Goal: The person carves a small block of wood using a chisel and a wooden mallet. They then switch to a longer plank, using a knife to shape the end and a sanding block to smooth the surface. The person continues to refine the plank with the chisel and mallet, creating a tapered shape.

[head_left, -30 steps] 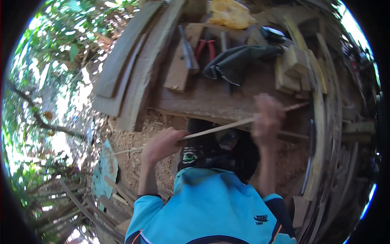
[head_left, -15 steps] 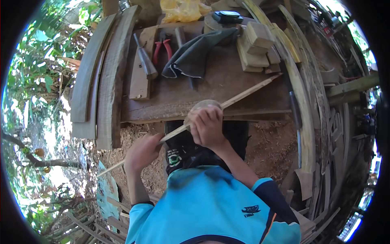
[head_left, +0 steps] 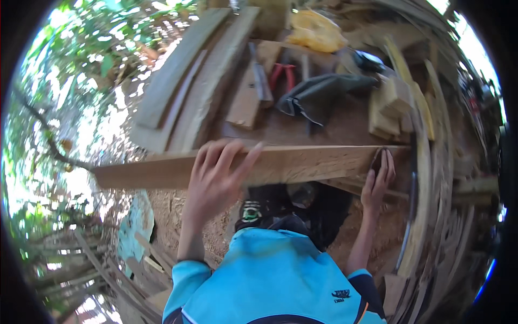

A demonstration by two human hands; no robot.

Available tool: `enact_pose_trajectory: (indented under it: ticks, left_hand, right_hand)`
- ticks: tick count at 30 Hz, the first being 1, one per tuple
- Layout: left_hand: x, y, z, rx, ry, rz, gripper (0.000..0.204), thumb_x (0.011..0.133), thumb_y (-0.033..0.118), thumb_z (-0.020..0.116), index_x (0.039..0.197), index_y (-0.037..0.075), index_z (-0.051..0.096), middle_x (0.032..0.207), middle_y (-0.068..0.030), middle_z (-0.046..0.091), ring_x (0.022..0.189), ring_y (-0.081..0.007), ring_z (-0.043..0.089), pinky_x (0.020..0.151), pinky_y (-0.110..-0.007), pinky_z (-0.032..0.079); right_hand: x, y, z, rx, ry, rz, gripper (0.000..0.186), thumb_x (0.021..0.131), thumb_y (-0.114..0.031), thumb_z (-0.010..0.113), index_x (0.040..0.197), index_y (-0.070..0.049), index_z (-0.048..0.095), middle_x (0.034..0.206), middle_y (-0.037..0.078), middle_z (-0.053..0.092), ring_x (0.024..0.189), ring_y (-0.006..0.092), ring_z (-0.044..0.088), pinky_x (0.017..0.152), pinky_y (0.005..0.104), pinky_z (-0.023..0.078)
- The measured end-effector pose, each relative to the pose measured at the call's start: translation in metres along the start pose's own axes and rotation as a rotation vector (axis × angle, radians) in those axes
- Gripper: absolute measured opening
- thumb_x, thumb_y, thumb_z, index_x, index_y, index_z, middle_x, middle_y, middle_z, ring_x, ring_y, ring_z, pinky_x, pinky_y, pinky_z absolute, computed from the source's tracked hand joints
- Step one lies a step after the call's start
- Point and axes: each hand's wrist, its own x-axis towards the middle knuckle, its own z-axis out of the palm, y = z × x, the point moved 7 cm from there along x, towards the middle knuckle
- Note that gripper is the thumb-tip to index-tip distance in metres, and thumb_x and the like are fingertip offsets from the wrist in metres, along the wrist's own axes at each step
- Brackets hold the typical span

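Observation:
A long brown wooden plank (head_left: 307, 164) lies crosswise in front of me, along the near side of the work table. It reaches well past the table on the left. My left hand (head_left: 218, 173) is on its left-middle part, fingers bent over the upper edge, somewhat blurred. My right hand (head_left: 379, 175) holds its right end, where the fingers lie up the face beside a small dark patch I cannot make out. Below the plank on the right, a pale wooden strip (head_left: 356, 186) partly shows.
On the table sit red-handled pliers (head_left: 283, 75), a chisel-like tool (head_left: 260, 81), a dark cloth (head_left: 324, 94), stacked wood blocks (head_left: 391, 105) and a yellow plastic bag (head_left: 317, 31). Boards (head_left: 183, 81) lean at left. Long curved poles (head_left: 423, 178) stand at right.
The thin stick and the rounded piece are out of my hands. Both hands are now apart on the plank, the right one farther right. The table appears shifted rightward in view.

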Motion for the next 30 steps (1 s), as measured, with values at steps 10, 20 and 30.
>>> enact_pose_trajectory:
  ticks: [10,20,30]
  left_hand:
    - [0.018,-0.08,0.078,-0.292,0.027,0.085,0.07,0.05,0.024,0.079,0.116,0.013,0.059,0.12,-0.0066,0.055,0.108,-0.0282,0.05,0.093,-0.039,0.043]
    - [0.015,-0.081,0.082,-0.321,0.01,0.05,0.072,0.052,0.024,0.08,0.119,0.013,0.057,0.119,-0.0075,0.056,0.111,-0.0302,0.05,0.096,-0.039,0.041]
    - [0.019,-0.085,0.083,-0.381,0.02,-0.009,0.076,0.052,0.026,0.08,0.121,0.008,0.052,0.116,-0.0106,0.057,0.113,-0.028,0.049,0.096,-0.039,0.041]
  right_hand:
    - [0.008,-0.034,0.054,-0.209,-0.256,0.022,0.055,0.09,-0.032,0.041,0.136,-0.004,0.033,0.142,0.016,0.029,0.132,0.0337,0.023,0.11,0.0467,0.01]
    - [0.02,-0.131,0.096,0.287,-0.444,-0.13,0.043,0.086,-0.019,0.048,0.128,-0.009,0.048,0.134,0.011,0.044,0.129,0.0295,0.033,0.109,0.0428,0.018]
    - [0.002,-0.206,0.107,0.26,-0.387,-0.276,0.044,0.082,-0.014,0.051,0.125,-0.008,0.05,0.131,0.011,0.046,0.125,0.0307,0.037,0.107,0.0439,0.024]
